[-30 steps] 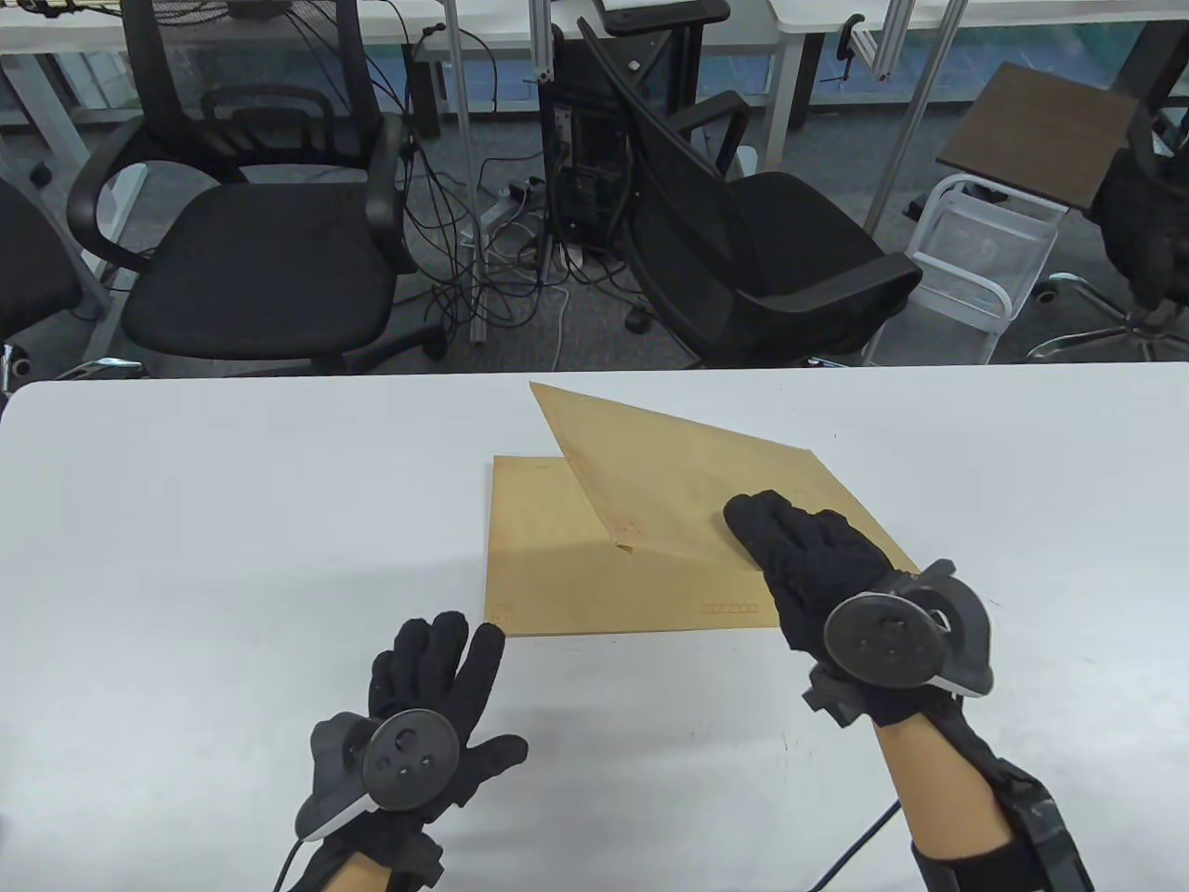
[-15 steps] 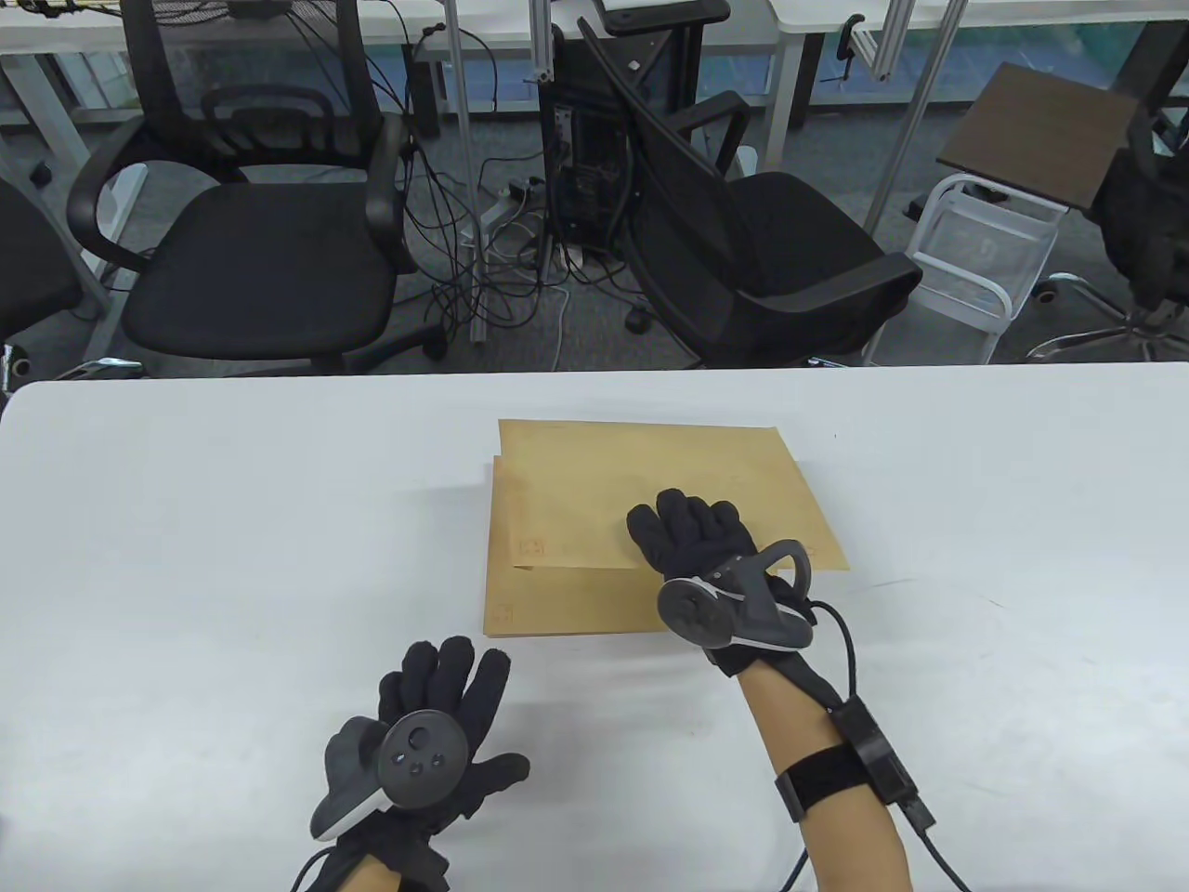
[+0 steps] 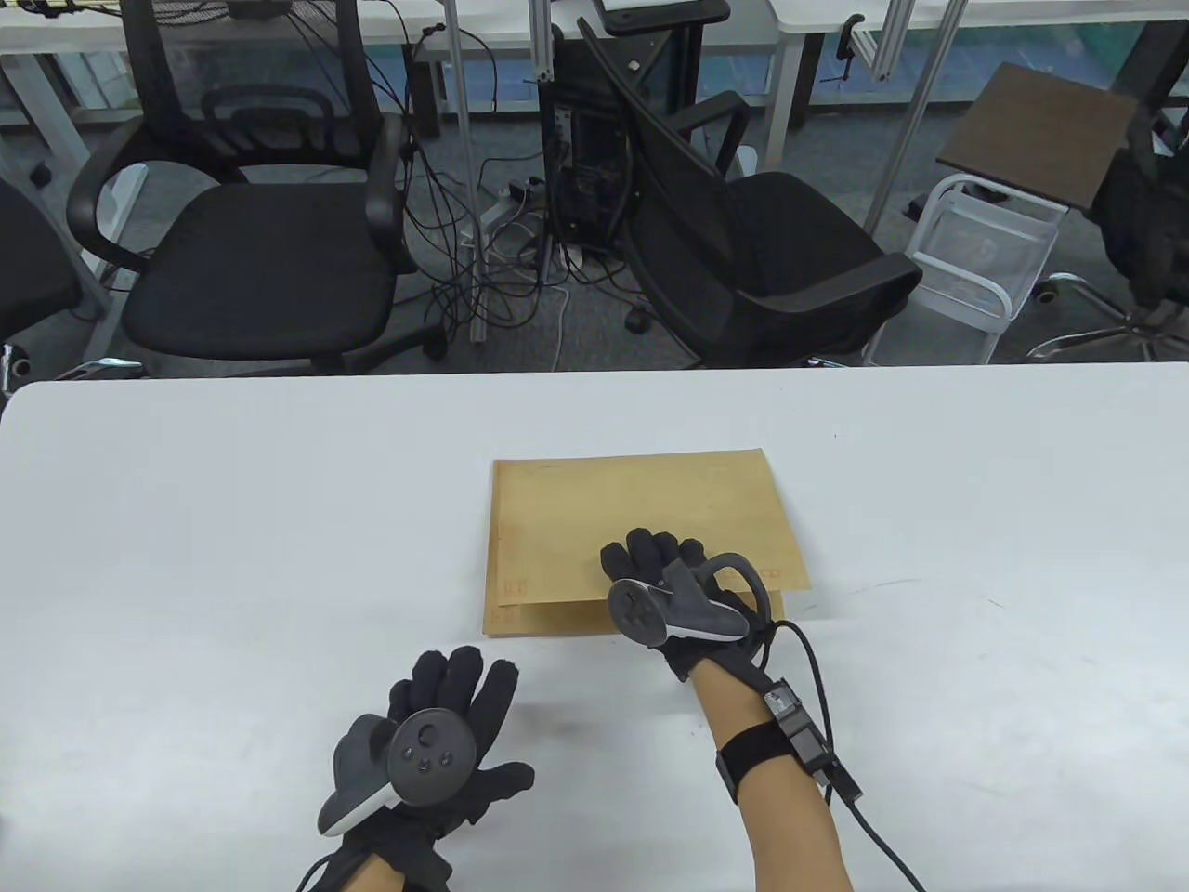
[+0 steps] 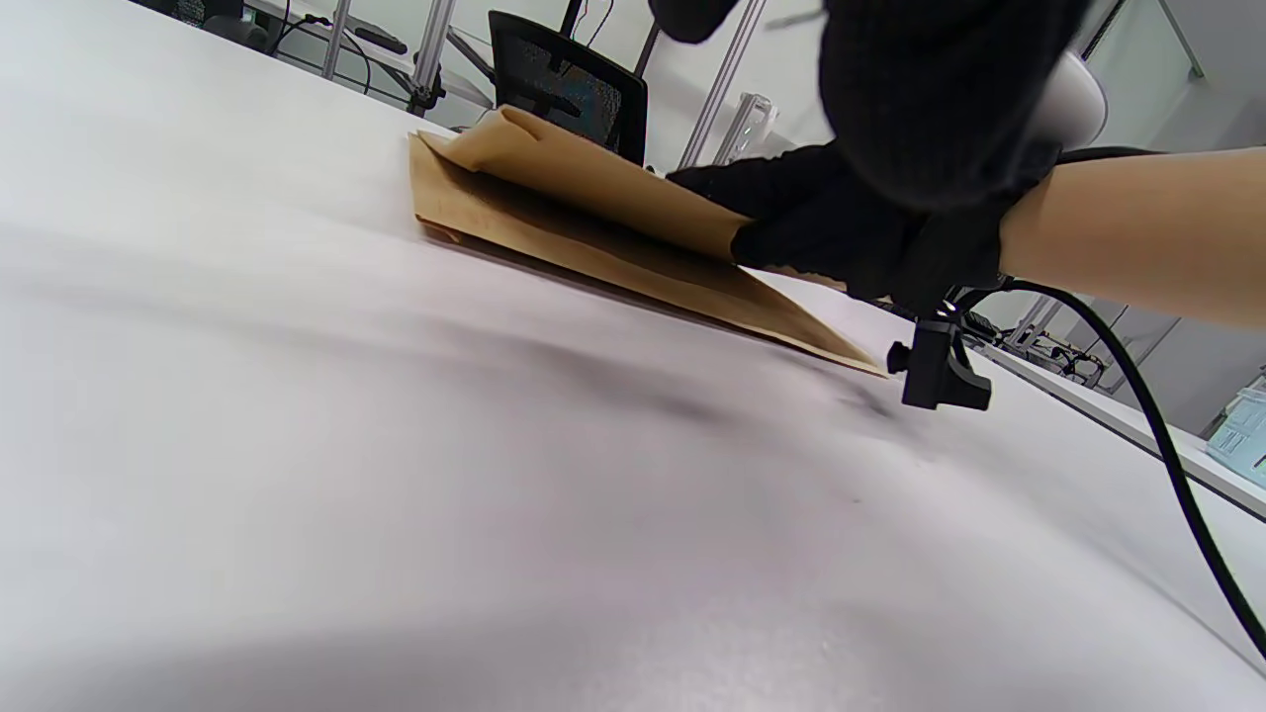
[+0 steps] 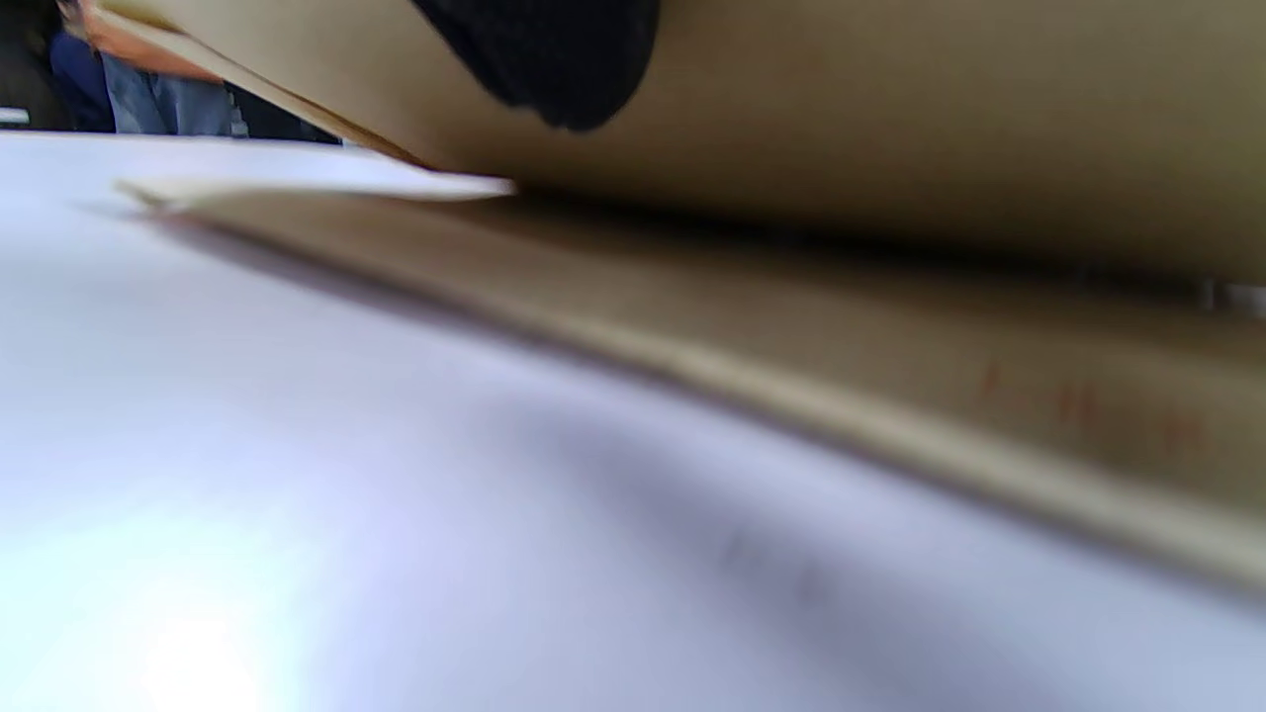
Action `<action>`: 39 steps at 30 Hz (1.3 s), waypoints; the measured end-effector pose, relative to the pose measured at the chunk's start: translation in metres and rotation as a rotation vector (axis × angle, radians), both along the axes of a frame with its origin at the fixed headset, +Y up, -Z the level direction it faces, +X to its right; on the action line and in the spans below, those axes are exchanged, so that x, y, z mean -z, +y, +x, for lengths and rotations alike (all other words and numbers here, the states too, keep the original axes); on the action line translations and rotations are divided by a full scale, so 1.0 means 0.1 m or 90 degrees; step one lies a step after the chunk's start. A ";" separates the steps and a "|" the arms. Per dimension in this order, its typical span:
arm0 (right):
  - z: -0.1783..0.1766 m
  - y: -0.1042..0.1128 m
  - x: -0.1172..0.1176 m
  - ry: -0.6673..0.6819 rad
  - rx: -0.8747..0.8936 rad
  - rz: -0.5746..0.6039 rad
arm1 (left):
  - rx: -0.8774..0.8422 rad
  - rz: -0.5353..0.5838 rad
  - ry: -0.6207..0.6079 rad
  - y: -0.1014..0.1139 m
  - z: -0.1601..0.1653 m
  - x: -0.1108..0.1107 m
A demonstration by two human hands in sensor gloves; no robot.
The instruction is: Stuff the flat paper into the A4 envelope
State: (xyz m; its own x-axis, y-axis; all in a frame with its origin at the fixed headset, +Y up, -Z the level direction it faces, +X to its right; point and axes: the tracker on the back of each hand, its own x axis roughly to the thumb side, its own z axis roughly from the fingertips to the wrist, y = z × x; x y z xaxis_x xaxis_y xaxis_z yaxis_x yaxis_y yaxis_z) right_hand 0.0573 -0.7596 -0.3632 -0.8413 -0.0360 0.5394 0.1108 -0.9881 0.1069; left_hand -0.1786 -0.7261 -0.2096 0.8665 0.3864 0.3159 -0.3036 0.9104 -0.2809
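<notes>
On the white tabletop (image 3: 232,520), the left hand (image 3: 437,734) rests idle, fingers spread, holding nothing. Beside it two flat, matte kraft-brown envelopes (image 3: 641,492) lie stacked mid-table. The right hand (image 3: 664,576) pinches the upper one's near edge, lifting it. Judged preparatory: next, separate one envelope and open its mouth.

White table (image 3: 232,520) across near half of table view. Behind it: two black office chairs (image 3: 251,232) (image 3: 762,251), computer tower (image 3: 581,149) with tangled cables (image 3: 483,251) on grey floor, white wire rack (image 3: 980,269), small brown-topped side table (image 3: 1040,135) at far right.
</notes>
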 end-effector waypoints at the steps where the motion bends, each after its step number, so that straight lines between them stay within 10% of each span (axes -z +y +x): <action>1: 0.00 -0.03 0.01 -0.009 -0.003 -0.048 | 0.000 -0.004 0.000 -0.01 0.00 0.00; 11: 0.10 -0.08 -0.04 -0.038 0.050 -0.182 | 0.057 0.013 -0.004 -0.07 0.05 0.00; 27: 0.73 0.44 -0.91 -0.016 0.161 -0.034 | 0.120 0.057 -0.010 -0.13 0.14 -0.04; 39: 1.12 0.23 -1.48 -0.015 0.174 -0.013 | 0.151 0.043 -0.004 -0.21 0.15 -0.01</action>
